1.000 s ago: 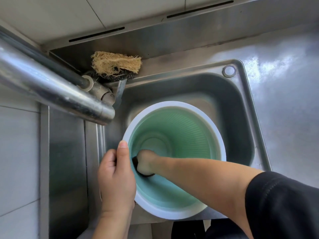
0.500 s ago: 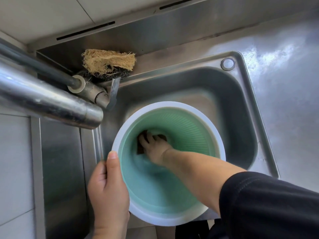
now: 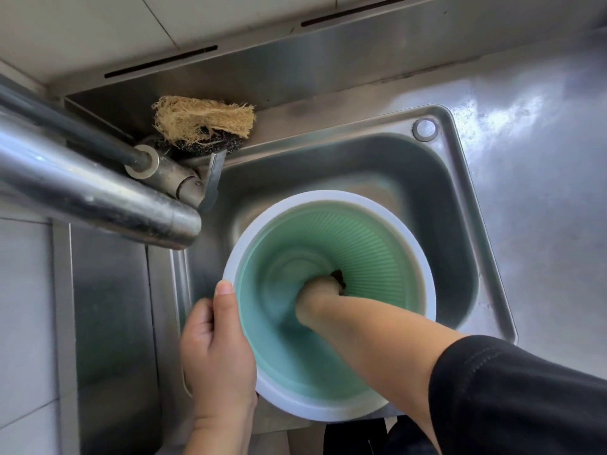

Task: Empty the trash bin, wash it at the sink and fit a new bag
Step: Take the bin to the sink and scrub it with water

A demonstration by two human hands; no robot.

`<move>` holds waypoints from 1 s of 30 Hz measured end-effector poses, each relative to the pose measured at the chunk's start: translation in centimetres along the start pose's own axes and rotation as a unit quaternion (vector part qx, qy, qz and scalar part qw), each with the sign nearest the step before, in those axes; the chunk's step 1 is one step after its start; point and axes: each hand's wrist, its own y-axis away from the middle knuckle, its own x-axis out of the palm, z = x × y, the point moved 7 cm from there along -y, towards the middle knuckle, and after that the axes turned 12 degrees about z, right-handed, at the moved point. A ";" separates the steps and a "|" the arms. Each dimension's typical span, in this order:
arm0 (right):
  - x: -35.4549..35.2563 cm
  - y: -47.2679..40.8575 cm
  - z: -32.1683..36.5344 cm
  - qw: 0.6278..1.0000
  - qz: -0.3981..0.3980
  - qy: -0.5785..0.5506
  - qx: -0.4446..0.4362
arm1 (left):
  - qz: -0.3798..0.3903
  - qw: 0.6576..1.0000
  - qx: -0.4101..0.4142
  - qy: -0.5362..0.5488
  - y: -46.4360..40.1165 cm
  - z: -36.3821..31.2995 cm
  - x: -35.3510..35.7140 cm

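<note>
The bin (image 3: pixel 328 307) sits tilted in the sink (image 3: pixel 460 257). My left hand (image 3: pixel 218 353) grips its rim, thumb over the lip; my right hand (image 3: pixel 320 290) clamps a dark scrubber (image 3: pixel 339 278) deep inside. Best to press firmly, work round the ribbed wall, and hold the rim steady.

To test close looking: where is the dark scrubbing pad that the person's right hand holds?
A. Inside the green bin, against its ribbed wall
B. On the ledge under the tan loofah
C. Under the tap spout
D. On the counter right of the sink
A: the right hand reaches deep into the bin and holds the dark pad against the ribbed wall.
</note>
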 end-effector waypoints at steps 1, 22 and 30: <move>0.4 0.0 0.5 0.998 0.043 -0.017 -0.040 | 0.000 1.000 0.002 0.000 0.0 -0.1 0.1; -6.5 5.3 -0.4 0.139 -0.025 -0.988 -0.066 | 0.016 1.000 -0.019 0.010 0.0 -0.3 0.7; -5.9 12.7 2.0 0.469 0.013 -0.868 -0.162 | 0.027 0.999 -0.018 0.013 -0.3 -0.8 1.0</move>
